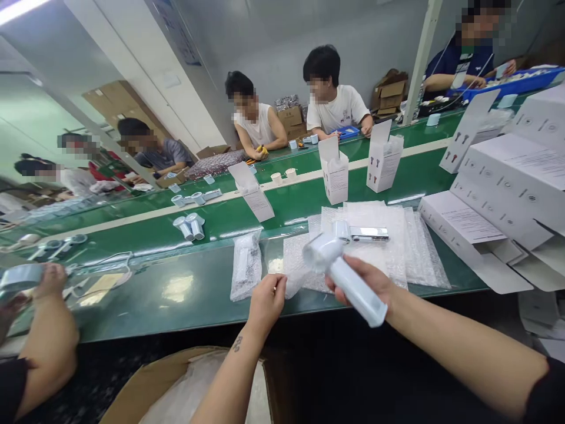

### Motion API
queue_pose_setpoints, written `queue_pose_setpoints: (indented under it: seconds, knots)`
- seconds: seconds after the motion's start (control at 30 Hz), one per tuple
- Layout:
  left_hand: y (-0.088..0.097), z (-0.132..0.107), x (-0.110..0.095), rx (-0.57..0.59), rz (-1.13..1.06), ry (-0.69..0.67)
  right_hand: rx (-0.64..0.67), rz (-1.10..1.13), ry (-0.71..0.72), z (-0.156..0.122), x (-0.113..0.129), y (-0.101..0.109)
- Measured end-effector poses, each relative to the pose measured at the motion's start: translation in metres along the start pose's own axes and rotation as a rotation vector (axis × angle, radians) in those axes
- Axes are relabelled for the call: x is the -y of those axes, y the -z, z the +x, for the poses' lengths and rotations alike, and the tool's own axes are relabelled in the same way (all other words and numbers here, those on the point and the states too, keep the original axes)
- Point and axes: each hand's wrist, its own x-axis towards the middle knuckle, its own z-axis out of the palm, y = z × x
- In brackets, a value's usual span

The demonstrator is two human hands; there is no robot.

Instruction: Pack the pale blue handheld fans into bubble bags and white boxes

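The long green counter is carrying bubble-wrap sheets and a wrapped plastic bag nearby, flattened white cartons piled at right, and upright white boxes farther off beside white cylindrical parts.

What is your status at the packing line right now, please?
Right hand gripping white handheld sprayer. Left hand beside bubble wrap. Chrome-handled sprayer on wrap ahead.

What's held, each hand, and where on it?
The right hand grips a white handheld shower head by its handle, just below the head. The left hand is at some bubble wrap; whether it holds it cannot be told.
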Motion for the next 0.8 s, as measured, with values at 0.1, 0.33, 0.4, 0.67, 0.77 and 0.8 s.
queue_pose_setpoints:
  seconds: [0.1,0.33,0.4,0.67,0.77,0.8]
  knots:
    - [0.008,0.003,-0.023,0.086,-0.118,0.091,0.041,-0.17,-0.089,0.008,-0.022,0.005]
    - [0.026,0.012,-0.047,0.128,-0.72,0.478,-0.094,-0.386,-0.078,0.015,-0.014,0.007]
    - [0.025,0.011,-0.05,0.092,-0.799,0.488,-0.118,-0.428,-0.035,0.012,-0.011,0.007]
    - [0.026,0.003,-0.065,-0.079,-0.529,0.249,-0.205,-0.571,0.144,-0.002,-0.01,-0.014]
    - [0.029,0.011,-0.069,0.132,-0.487,0.256,-0.238,-0.681,0.175,-0.007,-0.008,-0.016]
    - [0.029,0.014,-0.07,0.195,-0.477,0.251,-0.246,-0.697,0.179,-0.007,-0.009,-0.016]
